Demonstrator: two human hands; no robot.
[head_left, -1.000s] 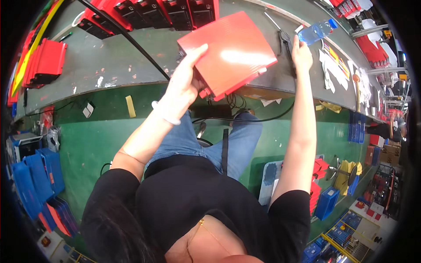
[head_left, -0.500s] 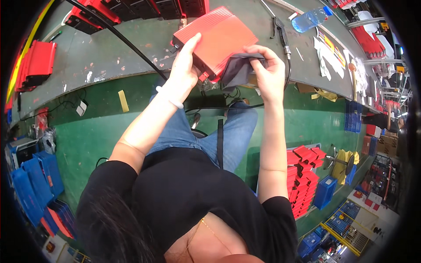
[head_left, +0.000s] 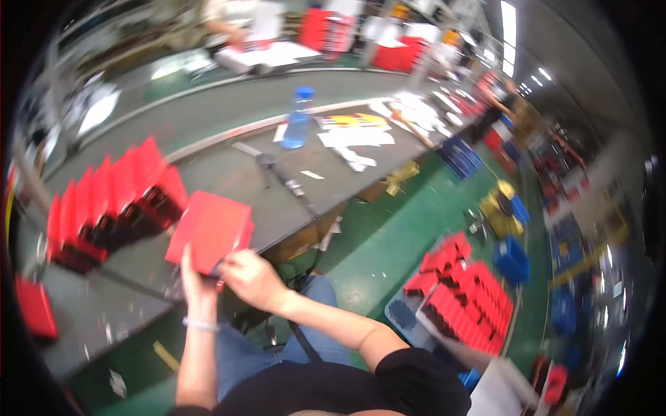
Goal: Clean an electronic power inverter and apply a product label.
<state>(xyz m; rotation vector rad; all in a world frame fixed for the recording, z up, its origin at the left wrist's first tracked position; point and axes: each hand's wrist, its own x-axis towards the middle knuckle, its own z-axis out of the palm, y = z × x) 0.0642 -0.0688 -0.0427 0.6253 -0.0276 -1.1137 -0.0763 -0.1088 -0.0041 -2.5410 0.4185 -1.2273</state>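
A red box-shaped casing [head_left: 211, 232] is held up over the near edge of the grey workbench [head_left: 236, 166]. My left hand [head_left: 197, 281] is closed on its near left corner, thumb along the side. At the near right corner, my right hand [head_left: 253, 279] has its fingers curled against the casing. A dark bit of the grey cloth shows at those fingertips; the rest of the cloth is hidden in the hand. Motion blurs both hands slightly.
Several red casings [head_left: 114, 197] stand in a row at the left, with another [head_left: 36, 308] nearer. A blue-capped bottle [head_left: 297, 121], an air gun [head_left: 277, 173] and papers [head_left: 357, 142] lie beyond. Stacked red parts [head_left: 472, 305] fill a crate at lower right. Someone works across the bench.
My view has swung up and to the right, showing more of the bench and room. My right hand has shifted to the casing's near corner, and the cloth, spread out before, is bunched up.
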